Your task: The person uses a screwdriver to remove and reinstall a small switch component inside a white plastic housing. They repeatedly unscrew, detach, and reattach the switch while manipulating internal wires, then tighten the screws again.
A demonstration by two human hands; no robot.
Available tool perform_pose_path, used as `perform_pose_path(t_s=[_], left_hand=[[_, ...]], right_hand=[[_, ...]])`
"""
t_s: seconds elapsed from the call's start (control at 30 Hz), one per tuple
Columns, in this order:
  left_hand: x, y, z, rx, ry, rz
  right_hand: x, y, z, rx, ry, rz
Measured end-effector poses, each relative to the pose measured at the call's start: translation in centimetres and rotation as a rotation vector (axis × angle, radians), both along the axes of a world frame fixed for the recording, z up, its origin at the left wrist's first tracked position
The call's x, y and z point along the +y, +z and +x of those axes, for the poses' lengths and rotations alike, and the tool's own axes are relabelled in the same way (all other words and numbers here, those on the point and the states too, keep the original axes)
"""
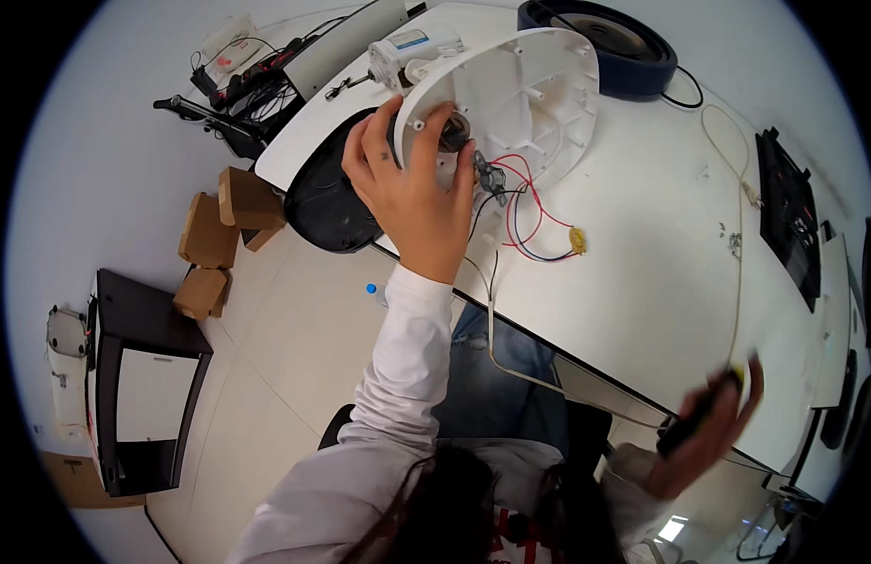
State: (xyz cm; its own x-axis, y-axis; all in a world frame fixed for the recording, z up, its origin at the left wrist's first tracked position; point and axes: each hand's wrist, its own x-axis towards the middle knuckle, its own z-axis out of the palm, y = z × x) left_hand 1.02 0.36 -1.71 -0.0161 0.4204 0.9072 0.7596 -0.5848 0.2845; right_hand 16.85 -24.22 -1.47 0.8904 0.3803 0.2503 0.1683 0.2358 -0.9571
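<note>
My left hand [412, 202] is closed on the rim of a white plastic housing [572, 80], which stands tilted on its edge with its ribbed inside showing. Between thumb and fingers sits a dark round part [453, 134] inside the shell. Beside the thumb is a grey bracket-like part [492, 177]. Red, blue and black wires run from there to a small yellow component [577, 242] on the table. At the lower right, my right hand [713, 442] is smeared by motion around a black tool-like object [691, 420] with a yellow spot; its exact kind is unclear.
A black oval cover [327, 193] overhangs the table's left edge. Behind the housing lie a white motor-like unit [398, 61] and a dark blue ring-shaped part [647, 75]. Small screws [733, 242], a pale cable [739, 282] and a black panel [790, 216] occupy the right side.
</note>
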Motion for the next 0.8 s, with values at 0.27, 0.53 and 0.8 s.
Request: perform_pose_path(t_s=[0.27,0.53,0.8], left_hand=[[0.2,0.5,0.6,0.010,-0.008,0.023],[0.3,0.3,-0.2,0.026,-0.025,-0.001],[0.2,0.3,-0.3,0.011,-0.026,-0.015]], right_hand=[[7.5,-1.2,1.9,-0.826,0.120,-0.755],[7.6,-1.9,1.1,-0.899,0.037,-1.020],[8.9,0.3,-0.2,-1.055,0.063,-0.784]])
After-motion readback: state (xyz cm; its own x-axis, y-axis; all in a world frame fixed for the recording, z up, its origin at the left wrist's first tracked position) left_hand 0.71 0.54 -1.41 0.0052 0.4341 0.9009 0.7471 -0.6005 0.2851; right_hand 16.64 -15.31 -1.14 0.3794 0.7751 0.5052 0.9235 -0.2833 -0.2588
